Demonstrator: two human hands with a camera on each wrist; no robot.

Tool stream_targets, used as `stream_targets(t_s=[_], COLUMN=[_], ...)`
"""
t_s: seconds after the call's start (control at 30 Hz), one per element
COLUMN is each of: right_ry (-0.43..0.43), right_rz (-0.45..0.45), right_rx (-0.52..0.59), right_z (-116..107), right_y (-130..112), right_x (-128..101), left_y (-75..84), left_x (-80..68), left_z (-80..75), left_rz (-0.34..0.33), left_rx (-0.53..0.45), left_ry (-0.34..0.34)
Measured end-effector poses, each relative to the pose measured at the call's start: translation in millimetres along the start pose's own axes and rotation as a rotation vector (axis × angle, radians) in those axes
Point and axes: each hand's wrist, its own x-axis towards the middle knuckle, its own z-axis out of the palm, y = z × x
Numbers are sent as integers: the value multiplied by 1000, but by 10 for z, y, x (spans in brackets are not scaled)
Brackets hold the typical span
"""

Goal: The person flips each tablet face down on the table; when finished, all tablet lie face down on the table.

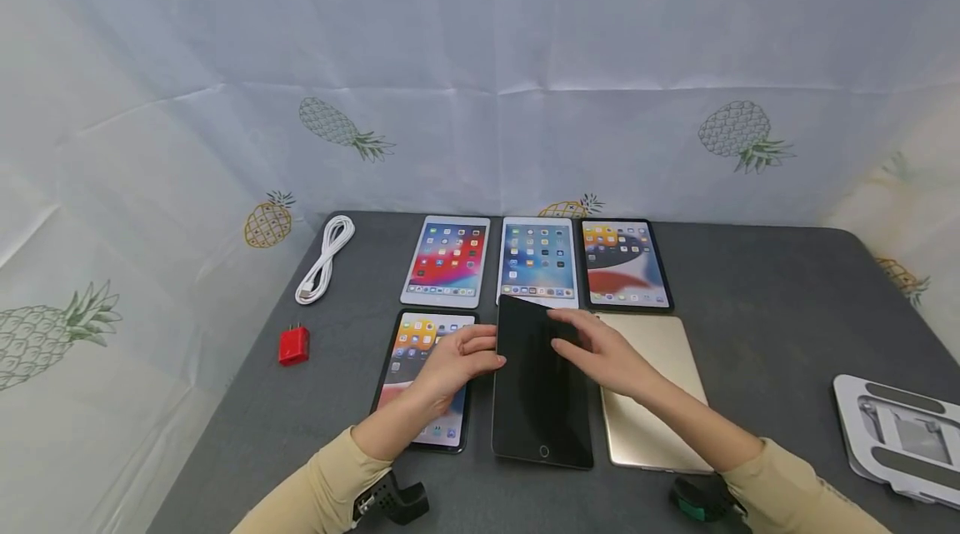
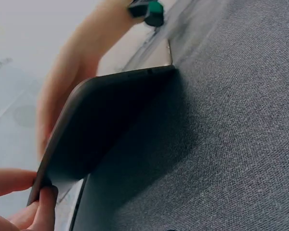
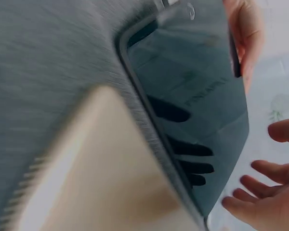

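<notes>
Black home-button tablet (image 1: 542,401), tilted left of the gold tablet (image 1: 641,438): my left hand (image 1: 459,357) pinched its edge; my right hand (image 1: 609,355) was spread; a slackening pinch risked dropping it.

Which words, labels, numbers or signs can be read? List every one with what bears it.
"PINEAPPLE", mirrored, on the white pineapple-print cloth.
"PINEAPPLE", faint, reflected in the black rectangular tablet.
Unreadable, cut off: the cloth's upper-right lettering, head view.
Too blurred: cloth lettering, left wrist view.
Too small: icon labels on four lit rectangular tablets.
</notes>
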Motion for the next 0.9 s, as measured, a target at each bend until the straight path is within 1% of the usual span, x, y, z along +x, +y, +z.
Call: stream_targets(t_s=[0.07, 0.13, 0.27, 0.4, 0.53, 0.67, 0.77, 0.9], right_ry=[54, 88, 86, 69, 60, 47, 44, 54], right_rz=[-55, -80, -82, -46, -2, 61, 103, 119], right_rx=[-49, -80, -71, -20, 61, 176, 282, 401], right_z=[56, 103, 186, 252, 300, 318, 329, 340], right_y=[-39, -78, -130, -135, -113, -108, -120, -159], right_x=[152, 297, 528, 642, 691, 715, 725, 734], left_y=[9, 21, 34, 43, 50, 75, 102, 153], left_x=[-4, -10, -22, -28, -37, -43, -60, -95], left_z=[6, 12, 30, 55, 73, 92, 109, 140], left_rz=[19, 31, 41, 55, 77, 103, 132, 181], left_rx=[21, 35, 39, 26, 29, 54, 91, 145], left_ry=[4, 4, 4, 9, 16, 19, 23, 24])
